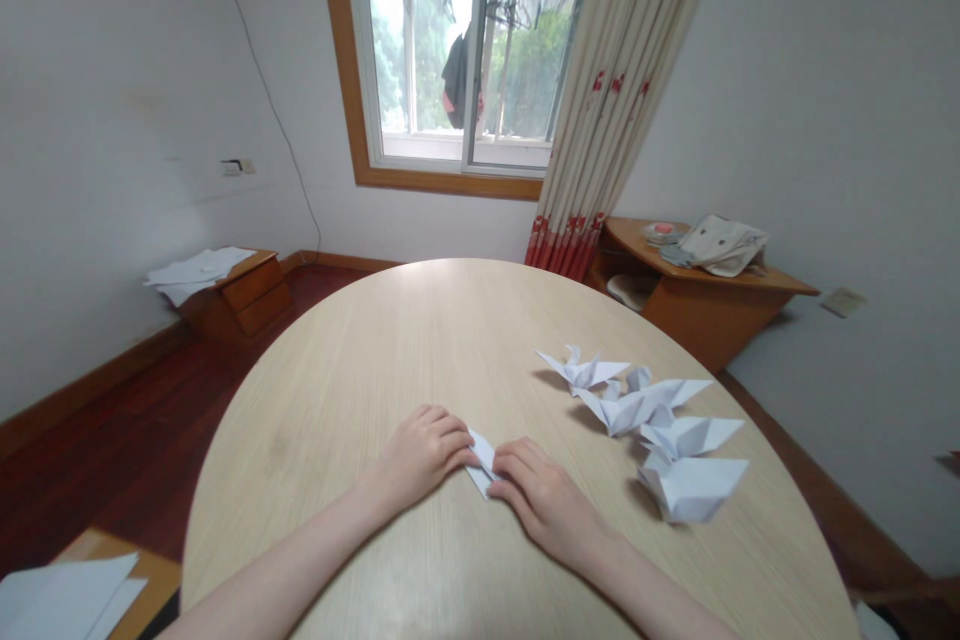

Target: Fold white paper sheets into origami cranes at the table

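My left hand and my right hand rest side by side on a round pale wooden table. Both have their fingers curled and pressed onto a small folded piece of white paper that lies between them. Most of the paper is hidden under the fingers. To the right of my right hand lie several folded white paper birds, apart from both hands.
A low wooden cabinet with white sheets stands by the left wall. A wooden desk with a cloth bag is at the right, beside a curtain and window. White sheets lie at bottom left.
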### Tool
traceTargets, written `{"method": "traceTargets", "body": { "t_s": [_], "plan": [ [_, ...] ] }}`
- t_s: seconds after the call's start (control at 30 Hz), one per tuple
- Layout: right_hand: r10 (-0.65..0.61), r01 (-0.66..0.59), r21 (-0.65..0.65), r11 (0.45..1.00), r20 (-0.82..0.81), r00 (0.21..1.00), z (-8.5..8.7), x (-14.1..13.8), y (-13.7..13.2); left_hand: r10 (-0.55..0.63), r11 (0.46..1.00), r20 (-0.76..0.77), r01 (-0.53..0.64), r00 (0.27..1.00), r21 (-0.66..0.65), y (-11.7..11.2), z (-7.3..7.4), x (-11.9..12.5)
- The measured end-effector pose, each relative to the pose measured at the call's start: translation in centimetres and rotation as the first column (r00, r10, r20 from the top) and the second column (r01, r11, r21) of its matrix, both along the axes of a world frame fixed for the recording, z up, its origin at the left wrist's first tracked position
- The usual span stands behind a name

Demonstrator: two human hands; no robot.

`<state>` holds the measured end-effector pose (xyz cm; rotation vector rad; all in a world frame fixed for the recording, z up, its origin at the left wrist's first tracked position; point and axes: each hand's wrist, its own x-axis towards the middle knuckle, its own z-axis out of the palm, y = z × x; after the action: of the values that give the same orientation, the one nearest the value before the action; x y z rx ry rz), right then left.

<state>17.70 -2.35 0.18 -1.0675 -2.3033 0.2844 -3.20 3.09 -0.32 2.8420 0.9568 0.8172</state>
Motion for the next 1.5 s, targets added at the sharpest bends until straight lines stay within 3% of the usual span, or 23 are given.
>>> {"method": "traceTargets", "body": {
  "t_s": [0.33, 0.53, 0.73, 0.93, 1.07, 1.3, 1.5],
  "plan": [
    [-0.019, 0.026, 0.048, 0.999, -0.154, 0.988, -0.5, 0.1, 0.3, 0.186, 0.974, 0.27, -0.141, 0.945, -0.177, -1.4, 1.0, 0.6],
    [-0.082, 0.102, 0.054, 0.993, -0.288, 0.954, -0.9, 0.5, 0.7, 0.205, 0.975, 0.185, -0.186, 0.961, -0.118, -1.7, 1.2, 0.8],
    [-0.077, 0.11, 0.089, 0.99, -0.308, 0.948, -0.9, 0.5, 0.7, 0.214, 0.936, 0.104, -0.173, 0.971, -0.306, -2.5, 1.2, 1.6],
    [-0.064, 0.095, 0.097, 0.991, -0.28, 0.958, -0.6, 0.4, 0.4, 0.201, 0.867, 0.334, -0.009, 0.921, -0.498, -2.8, 1.1, 1.9],
    [-0.077, 0.093, 0.046, 0.995, -0.279, 0.957, -0.4, 0.2, 0.2, 0.195, 0.841, 0.473, 0.102, 0.859, -0.531, -2.8, 1.0, 2.0],
    [-0.058, 0.026, -0.095, 0.995, -0.349, 0.935, 0.0, 0.0, 0.2, 0.164, 0.772, 0.516, 0.216, 0.841, -0.598, -2.7, 1.0, 2.0],
    [-0.079, 0.011, -0.168, 0.986, -0.406, 0.91, 0.2, 0.1, 0.3, 0.147, 0.759, 0.58, 0.285, 0.801, -0.586, -2.5, 1.1, 1.9]
  ]
}}
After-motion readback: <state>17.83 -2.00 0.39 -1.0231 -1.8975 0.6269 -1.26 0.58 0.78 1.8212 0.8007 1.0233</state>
